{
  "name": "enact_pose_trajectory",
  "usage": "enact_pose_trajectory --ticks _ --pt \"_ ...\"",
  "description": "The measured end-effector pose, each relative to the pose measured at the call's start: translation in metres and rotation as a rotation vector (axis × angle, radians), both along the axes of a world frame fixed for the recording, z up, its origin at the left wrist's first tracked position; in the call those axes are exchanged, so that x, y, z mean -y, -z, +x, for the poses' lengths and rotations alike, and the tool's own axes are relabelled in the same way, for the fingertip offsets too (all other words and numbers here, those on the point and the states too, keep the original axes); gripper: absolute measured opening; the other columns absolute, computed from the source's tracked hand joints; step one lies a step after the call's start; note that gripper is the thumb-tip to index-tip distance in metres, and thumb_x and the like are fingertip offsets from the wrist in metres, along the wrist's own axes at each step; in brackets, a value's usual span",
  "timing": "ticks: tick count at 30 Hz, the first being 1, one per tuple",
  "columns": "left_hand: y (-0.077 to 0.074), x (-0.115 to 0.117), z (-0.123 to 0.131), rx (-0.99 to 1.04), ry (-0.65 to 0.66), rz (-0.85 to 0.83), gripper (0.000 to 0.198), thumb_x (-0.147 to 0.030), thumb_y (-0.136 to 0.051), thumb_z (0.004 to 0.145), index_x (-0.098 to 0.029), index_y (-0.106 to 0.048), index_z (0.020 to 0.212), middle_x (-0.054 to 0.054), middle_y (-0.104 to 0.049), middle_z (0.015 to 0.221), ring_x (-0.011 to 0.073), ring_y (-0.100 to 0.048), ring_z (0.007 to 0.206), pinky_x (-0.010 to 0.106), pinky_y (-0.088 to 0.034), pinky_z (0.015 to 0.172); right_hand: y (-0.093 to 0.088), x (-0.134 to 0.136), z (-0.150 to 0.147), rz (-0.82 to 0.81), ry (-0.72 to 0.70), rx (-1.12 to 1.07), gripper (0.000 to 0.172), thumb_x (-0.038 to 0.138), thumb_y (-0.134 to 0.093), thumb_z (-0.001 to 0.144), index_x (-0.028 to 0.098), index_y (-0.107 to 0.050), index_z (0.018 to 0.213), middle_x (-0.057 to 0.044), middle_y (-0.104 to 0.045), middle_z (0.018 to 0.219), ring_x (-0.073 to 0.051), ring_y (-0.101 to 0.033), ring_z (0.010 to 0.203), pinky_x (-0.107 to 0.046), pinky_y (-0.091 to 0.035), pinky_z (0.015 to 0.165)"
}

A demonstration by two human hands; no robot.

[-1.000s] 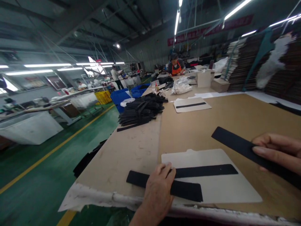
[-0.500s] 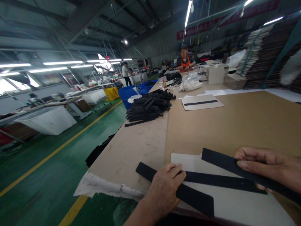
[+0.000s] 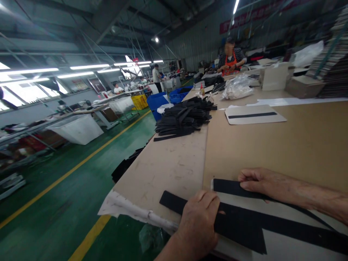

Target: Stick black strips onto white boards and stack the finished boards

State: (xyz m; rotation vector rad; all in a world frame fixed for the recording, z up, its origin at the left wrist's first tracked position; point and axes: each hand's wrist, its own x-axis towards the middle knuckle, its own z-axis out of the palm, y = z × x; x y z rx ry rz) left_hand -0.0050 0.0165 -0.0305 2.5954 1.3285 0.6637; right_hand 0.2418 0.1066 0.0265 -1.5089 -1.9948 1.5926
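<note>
My left hand [image 3: 199, 221] is closed over a short, wide black strip [image 3: 171, 202], which sticks out on both sides of it. Under that strip lies a pale board [image 3: 284, 248], with a long black strip [image 3: 296, 228] running across it. At the board's far edge, my right hand [image 3: 257, 181] pinches another black strip [image 3: 225, 185] near its end. This strip's left end lies along the board's far left corner, while the rest trails under my wrist to the right.
A heap of black strips [image 3: 185, 117] sits along the table's left side. Farther back are another pale board [image 3: 255, 120] bearing one black strip, a clear plastic bag [image 3: 237, 87] and a box [image 3: 276, 77]. A person in an orange apron [image 3: 230, 63] works at the far end.
My right hand has moved left, bringing its strip's end to the board's far left corner. My left hand keeps its strip and shifts slightly right. The view has turned left.
</note>
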Motion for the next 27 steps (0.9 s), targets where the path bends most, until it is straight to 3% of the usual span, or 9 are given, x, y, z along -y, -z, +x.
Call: enact_pose_trajectory --ticks 6,11,18,27 --pt "0.004 0.0 0.0 0.022 -0.006 0.026 0.033 -0.017 -0.054 0.09 -0.012 -0.062 0.121 0.013 -0.067 0.121 0.0287 -0.062 0.107 0.048 -0.06 0.096 0.021 -0.012 0.002 0.045 -0.078 0.06 0.032 0.054 -0.06 0.078 0.023 -0.052 0.08 0.001 -0.053 0.069 -0.013 -0.045 0.061 -0.025 -0.034 0.051" --pt "0.0 0.002 0.0 -0.022 -0.046 -0.071 0.034 -0.018 -0.052 0.091 -0.014 -0.061 0.124 0.012 -0.065 0.125 0.0285 -0.06 0.108 0.048 -0.06 0.095 0.024 -0.014 0.002 0.124 -0.096 0.082 0.029 0.052 -0.058 0.08 0.022 -0.057 0.079 0.0 -0.056 0.069 -0.014 -0.046 0.063 -0.027 -0.036 0.056" --pt "-0.003 0.001 -0.001 -0.187 -0.046 -0.148 0.055 -0.016 -0.057 0.08 -0.012 -0.055 0.134 0.017 -0.045 0.157 0.0348 -0.053 0.125 0.054 -0.054 0.104 0.029 -0.015 0.0 0.203 -0.107 0.118 0.027 0.05 -0.058 0.08 0.023 -0.057 0.075 -0.001 -0.059 0.07 -0.017 -0.049 0.066 -0.029 -0.038 0.061" --pt "-0.011 -0.002 0.0 -0.233 -0.028 -0.26 0.07 -0.016 -0.059 0.07 -0.009 -0.054 0.139 0.016 -0.041 0.162 0.0344 -0.052 0.126 0.052 -0.054 0.104 0.034 -0.015 -0.001 0.242 -0.133 0.183 0.023 0.045 -0.053 0.082 0.023 -0.058 0.078 -0.002 -0.06 0.073 -0.018 -0.051 0.07 -0.03 -0.038 0.064"
